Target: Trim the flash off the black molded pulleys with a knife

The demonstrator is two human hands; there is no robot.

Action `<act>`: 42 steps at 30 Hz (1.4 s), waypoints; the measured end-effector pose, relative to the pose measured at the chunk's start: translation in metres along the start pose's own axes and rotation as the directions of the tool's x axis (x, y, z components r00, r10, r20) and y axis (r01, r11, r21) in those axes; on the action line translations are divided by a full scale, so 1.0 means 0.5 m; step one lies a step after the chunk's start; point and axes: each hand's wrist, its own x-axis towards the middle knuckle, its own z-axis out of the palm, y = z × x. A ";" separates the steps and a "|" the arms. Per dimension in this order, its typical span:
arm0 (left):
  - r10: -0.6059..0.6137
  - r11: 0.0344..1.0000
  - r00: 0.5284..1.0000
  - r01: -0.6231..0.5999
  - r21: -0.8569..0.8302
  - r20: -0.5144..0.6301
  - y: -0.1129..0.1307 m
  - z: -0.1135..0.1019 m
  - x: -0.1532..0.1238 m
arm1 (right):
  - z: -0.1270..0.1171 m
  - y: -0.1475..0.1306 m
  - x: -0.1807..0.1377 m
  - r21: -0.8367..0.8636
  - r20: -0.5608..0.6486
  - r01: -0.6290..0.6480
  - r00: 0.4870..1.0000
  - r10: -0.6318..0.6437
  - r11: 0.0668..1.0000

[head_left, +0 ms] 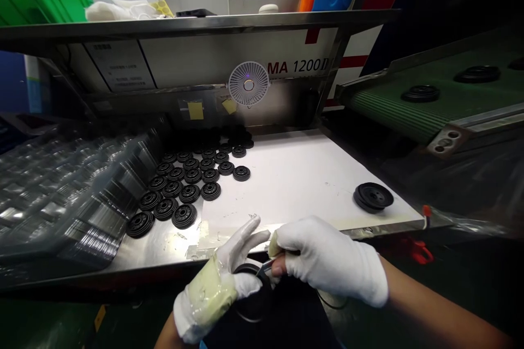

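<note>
Cloth gloves (pixel 327 259), matt black discs (pixel 184 216), glossy steel tabletop (pixel 155 248)

Table: steel table (pixel 155 253) with a white sheet (pixel 295 185) on top, just beyond the fingers (pixel 249 232)
Left of fingers: rows of black ribbed discs (pixel 184 176), clear plastic blister trays (pixel 82 191)
Right of fingers: one lone black disc (pixel 373 197)

Rows of discs (pixel 189 193) beside plastic trays (pixel 61 202)

Black letters reading "MA 1200 II" stand on the white machine panel (pixel 286 49); the small print on the posted notice (pixel 120 65) is too blurred to read.
</note>
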 end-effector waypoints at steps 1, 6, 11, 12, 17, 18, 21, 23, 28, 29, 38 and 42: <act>0.000 1.000 1.000 0.000 -0.002 -0.001 0.001 -0.001 0.000 | 0.000 -0.003 -0.002 -0.019 0.004 0.002 1.000 -0.002 1.000; 0.036 0.999 0.998 -0.037 -0.009 -0.054 0.002 -0.008 -0.006 | -0.007 -0.018 -0.027 -0.058 0.127 -0.087 0.988 0.093 0.995; 0.018 1.000 0.998 -0.019 -0.020 -0.053 0.003 -0.008 -0.009 | -0.015 -0.016 -0.035 0.084 0.082 -0.139 0.988 0.133 0.987; 0.016 1.000 0.999 -0.017 -0.017 -0.052 0.003 -0.007 -0.009 | -0.014 -0.013 -0.033 0.111 0.046 -0.135 0.990 0.131 0.985; 0.031 0.999 0.998 -0.030 0.013 -0.060 0.007 -0.005 -0.008 | 0.014 0.013 -0.027 0.233 -0.148 -0.121 0.976 0.158 0.965; 0.043 0.999 0.996 -0.042 0.007 -0.073 0.007 -0.004 -0.006 | 0.023 0.019 -0.027 0.256 -0.178 -0.120 0.970 0.169 0.959; 0.056 0.985 0.988 -0.079 -0.155 -0.147 0.000 -0.001 0.004 | 0.051 0.031 -0.028 0.341 -0.256 -0.113 0.944 0.207 0.933; 0.025 0.942 0.977 -0.095 -0.323 -0.213 -0.011 -0.001 0.013 | 0.066 0.030 -0.027 0.419 -0.272 -0.078 0.940 0.207 0.905; -0.021 0.900 0.955 -0.111 -0.421 -0.297 -0.032 -0.013 0.022 | 0.099 0.017 -0.021 0.624 -0.254 0.007 0.947 0.194 0.781; -0.004 0.904 0.951 -0.128 -0.408 -0.309 -0.034 -0.015 0.020 | 0.106 0.017 -0.021 0.638 -0.251 0.006 0.947 0.201 0.770; 0.036 0.904 0.930 -0.186 -0.384 -0.367 -0.037 -0.018 0.026 | 0.164 0.031 -0.021 0.694 -0.182 -0.049 0.953 0.242 0.719; 0.008 0.893 0.928 -0.174 -0.415 -0.372 -0.044 -0.029 0.034 | 0.174 0.031 -0.020 0.701 -0.189 -0.030 0.955 0.227 0.712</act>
